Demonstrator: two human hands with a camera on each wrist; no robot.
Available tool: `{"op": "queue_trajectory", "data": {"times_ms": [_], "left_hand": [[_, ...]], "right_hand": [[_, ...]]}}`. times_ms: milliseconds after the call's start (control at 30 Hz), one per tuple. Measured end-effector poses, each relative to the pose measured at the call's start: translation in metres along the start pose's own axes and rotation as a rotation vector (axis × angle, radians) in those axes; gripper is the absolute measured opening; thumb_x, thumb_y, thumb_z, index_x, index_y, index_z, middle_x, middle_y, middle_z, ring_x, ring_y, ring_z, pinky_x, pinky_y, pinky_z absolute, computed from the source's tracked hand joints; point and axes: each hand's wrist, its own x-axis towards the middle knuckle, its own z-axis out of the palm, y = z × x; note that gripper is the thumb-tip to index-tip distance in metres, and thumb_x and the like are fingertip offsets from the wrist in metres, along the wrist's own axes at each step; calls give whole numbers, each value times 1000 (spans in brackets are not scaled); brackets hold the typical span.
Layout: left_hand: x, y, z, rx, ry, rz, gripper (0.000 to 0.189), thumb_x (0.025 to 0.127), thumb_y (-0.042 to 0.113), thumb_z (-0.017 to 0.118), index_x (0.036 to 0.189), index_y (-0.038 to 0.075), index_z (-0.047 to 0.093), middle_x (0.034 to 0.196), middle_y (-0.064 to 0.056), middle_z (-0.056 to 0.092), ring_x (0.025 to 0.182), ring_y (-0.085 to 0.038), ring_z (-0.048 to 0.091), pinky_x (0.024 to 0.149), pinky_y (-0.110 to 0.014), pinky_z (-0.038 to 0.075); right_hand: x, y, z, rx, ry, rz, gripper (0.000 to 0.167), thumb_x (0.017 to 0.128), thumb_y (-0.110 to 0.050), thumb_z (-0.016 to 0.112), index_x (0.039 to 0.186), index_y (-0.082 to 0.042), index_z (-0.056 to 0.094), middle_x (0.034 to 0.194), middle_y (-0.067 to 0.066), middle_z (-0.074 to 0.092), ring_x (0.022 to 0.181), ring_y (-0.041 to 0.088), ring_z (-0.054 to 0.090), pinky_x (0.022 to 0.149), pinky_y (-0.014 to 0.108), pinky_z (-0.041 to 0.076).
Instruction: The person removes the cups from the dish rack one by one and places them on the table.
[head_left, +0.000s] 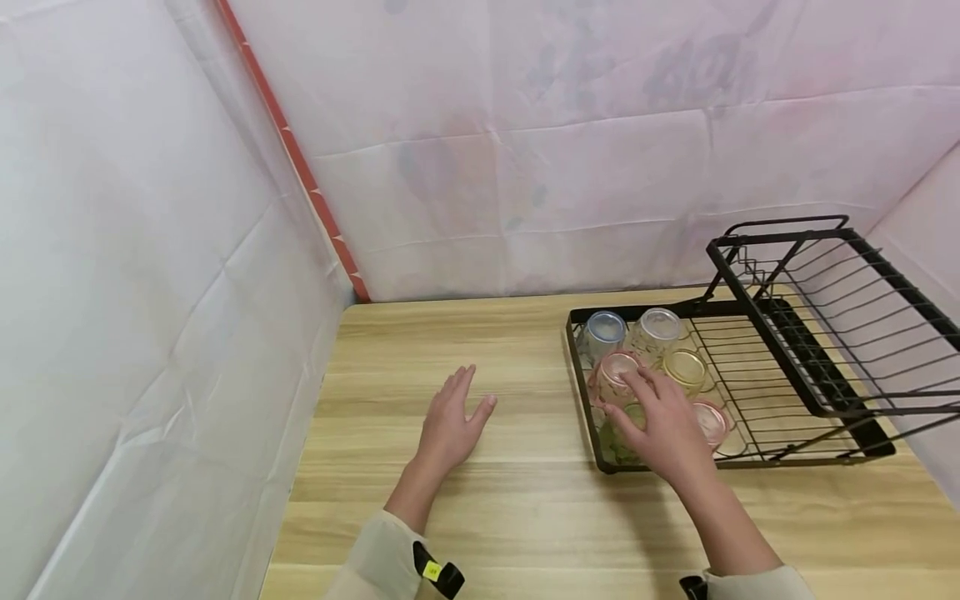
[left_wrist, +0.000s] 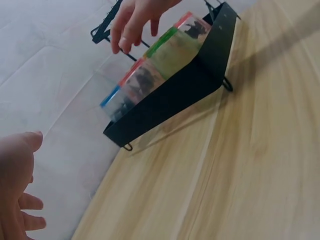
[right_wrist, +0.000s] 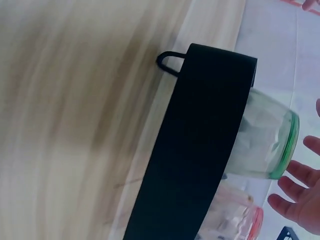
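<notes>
My right hand (head_left: 662,423) hovers over upside-down glasses in the left end of a black dish rack (head_left: 587,408), fingers spread and slightly bent. Its fingertips are near a pink glass (head_left: 617,368) and a green glass (right_wrist: 265,137); the right wrist view shows no grip. The hand partly hides the green glass in the head view. Around them stand a blue-based glass (head_left: 605,327), a clear glass (head_left: 661,324), a yellow glass (head_left: 686,367) and a second pink glass (head_left: 710,423). Left of the rack, my left hand (head_left: 450,423) is held above the table, holding nothing, thumb apart.
A raised black wire tier (head_left: 862,308) juts up at the rack's right. The wood-grain table (head_left: 420,350) extends left and in front of the rack. White sheeting (head_left: 420,192) hangs behind and on both sides, with a red strip (head_left: 292,150) at the back left corner.
</notes>
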Motion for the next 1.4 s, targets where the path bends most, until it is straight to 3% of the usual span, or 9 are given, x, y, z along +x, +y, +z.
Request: {"op": "queue_trajectory", "data": {"times_ms": [267, 600, 767, 933, 1033, 1167, 1267, 1333, 1400], "left_hand": [[-6, 10, 15, -154, -110, -27, 71, 97, 64, 41, 153, 20, 35, 157, -6, 37, 143, -33, 36, 112, -58, 33], [-10, 14, 27, -206, -162, -31, 65, 97, 62, 44, 150, 25, 41, 153, -3, 44, 142, -28, 39, 113, -54, 34], [-11, 14, 28, -228, -183, -19, 64, 97, 61, 44, 149, 24, 42, 151, -2, 46, 140, -26, 43, 113, -51, 36], [-13, 14, 27, -276, -211, 2, 62, 98, 58, 46, 149, 24, 43, 151, 0, 47, 137, -25, 46, 109, -51, 40], [-14, 14, 27, -317, -233, 30, 61, 97, 56, 50, 149, 25, 42, 152, 2, 45, 138, -25, 45, 109, -51, 40], [-17, 17, 26, -395, -266, 71, 60, 97, 47, 57, 150, 26, 40, 153, 2, 43, 140, -26, 43, 110, -51, 40], [-18, 19, 26, -457, -290, 88, 63, 95, 43, 63, 151, 29, 38, 154, 0, 41, 140, -26, 41, 109, -50, 41], [-18, 21, 26, -508, -311, 81, 67, 92, 44, 67, 150, 34, 36, 155, 0, 39, 141, -26, 40, 108, -49, 42], [-19, 24, 26, -563, -332, 75, 71, 89, 45, 70, 150, 39, 34, 156, 0, 37, 140, -26, 41, 107, -49, 44]], "right_hand": [[-13, 6, 2, -40, -72, -2, 62, 79, -32, 80, 132, -5, 59, 132, 27, 54, 120, 51, 48, 96, 69, 39], [-16, 6, 4, -4, -126, 6, 51, 81, -24, 79, 127, -6, 64, 126, 25, 59, 113, 48, 56, 89, 64, 47], [-16, 1, -5, 7, -83, 15, 48, 82, -24, 78, 125, -8, 66, 125, 23, 60, 111, 47, 57, 83, 65, 48], [-14, -5, -17, 43, 58, 33, 43, 80, -23, 78, 120, -11, 68, 119, 18, 62, 103, 46, 60, 76, 67, 47], [-13, -7, -19, 120, 150, 83, 40, 81, -20, 76, 119, -11, 68, 116, 15, 62, 100, 42, 60, 76, 62, 45], [-13, -11, -19, 297, 230, 198, 34, 85, -12, 73, 118, -10, 70, 112, 9, 63, 94, 22, 57, 73, 34, 46], [-14, -16, -15, 486, 212, 280, 29, 90, -9, 69, 119, -7, 69, 106, 0, 61, 89, 9, 52, 66, 17, 45], [-15, -21, -10, 631, 168, 319, 27, 93, -8, 65, 119, -3, 66, 100, -6, 60, 83, 5, 51, 64, 14, 45], [-15, -27, -4, 769, 116, 338, 26, 96, -6, 60, 121, 3, 62, 100, -10, 61, 87, 2, 53, 70, 14, 48]]}}
